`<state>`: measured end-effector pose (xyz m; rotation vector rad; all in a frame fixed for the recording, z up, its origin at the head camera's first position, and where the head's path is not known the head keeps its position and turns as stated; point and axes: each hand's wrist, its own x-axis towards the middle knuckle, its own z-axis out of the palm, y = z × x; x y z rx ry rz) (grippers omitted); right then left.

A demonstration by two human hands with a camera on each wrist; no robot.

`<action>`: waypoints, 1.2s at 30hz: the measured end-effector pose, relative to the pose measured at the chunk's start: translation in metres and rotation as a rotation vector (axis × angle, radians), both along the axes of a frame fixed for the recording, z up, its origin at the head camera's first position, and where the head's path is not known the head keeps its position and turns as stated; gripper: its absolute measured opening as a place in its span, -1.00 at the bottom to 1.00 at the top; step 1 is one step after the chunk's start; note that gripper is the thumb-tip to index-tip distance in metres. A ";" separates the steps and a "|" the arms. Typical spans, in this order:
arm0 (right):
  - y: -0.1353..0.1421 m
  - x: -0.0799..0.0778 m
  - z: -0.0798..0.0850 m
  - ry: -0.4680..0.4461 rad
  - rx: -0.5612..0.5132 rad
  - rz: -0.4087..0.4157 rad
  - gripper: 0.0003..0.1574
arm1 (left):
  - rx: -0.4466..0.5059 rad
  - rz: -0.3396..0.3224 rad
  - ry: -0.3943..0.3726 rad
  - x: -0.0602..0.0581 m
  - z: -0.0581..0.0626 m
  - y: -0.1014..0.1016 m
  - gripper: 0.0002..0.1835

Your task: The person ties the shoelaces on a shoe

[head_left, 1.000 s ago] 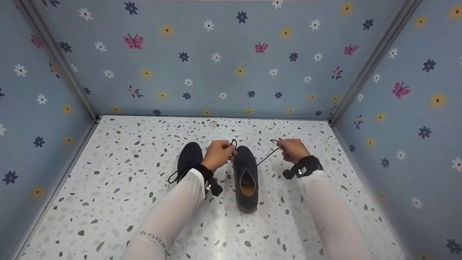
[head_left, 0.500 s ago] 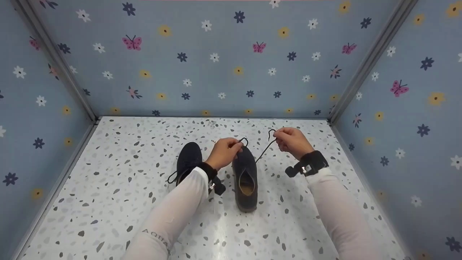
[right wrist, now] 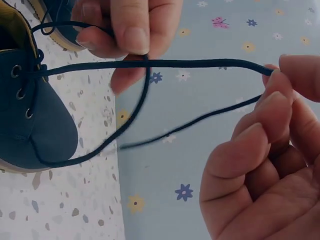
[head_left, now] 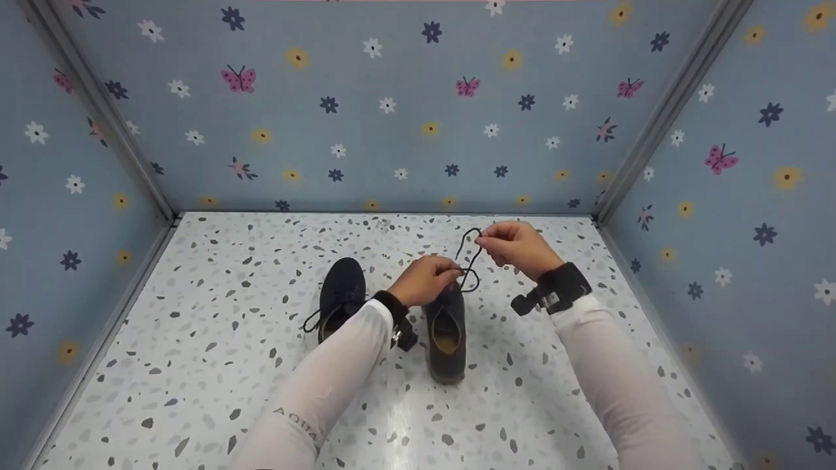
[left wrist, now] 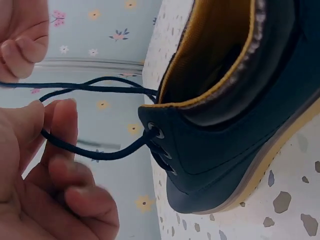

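A dark blue lace-up shoe point(head_left: 447, 362) with a tan lining stands on the floor, its toe toward the back wall. My left hand point(head_left: 424, 281) hovers over its front and pinches one shoelace point(left wrist: 95, 156) between thumb and fingers. To the right and farther forward, my right hand point(head_left: 519, 248) pinches the other shoelace point(right wrist: 200, 63), with its loose end hanging below the fingers. Both laces run from the metal eyelets point(right wrist: 20, 93), and they cross between the hands in the right wrist view. In the head view, the left hand covers the shoe's toe.
The matching shoe point(head_left: 343, 287) stands to the left, partly behind the left forearm, with a lace loop point(head_left: 312, 321) at its side. Flower-patterned panels point(head_left: 392, 78) enclose the speckled white floor point(head_left: 228, 339) at the back and both sides.
The left hand has moved right across the shoe's toe with its lace. The right hand has gone forward, then left toward it, so the two hands and laces are now closer together.
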<state>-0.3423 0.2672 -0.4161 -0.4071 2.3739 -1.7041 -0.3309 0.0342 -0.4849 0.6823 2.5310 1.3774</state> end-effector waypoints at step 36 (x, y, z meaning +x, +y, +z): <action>-0.017 -0.030 -0.032 -0.003 0.333 -0.014 -0.62 | 0.099 -0.058 -0.153 0.001 -0.019 -0.012 -0.69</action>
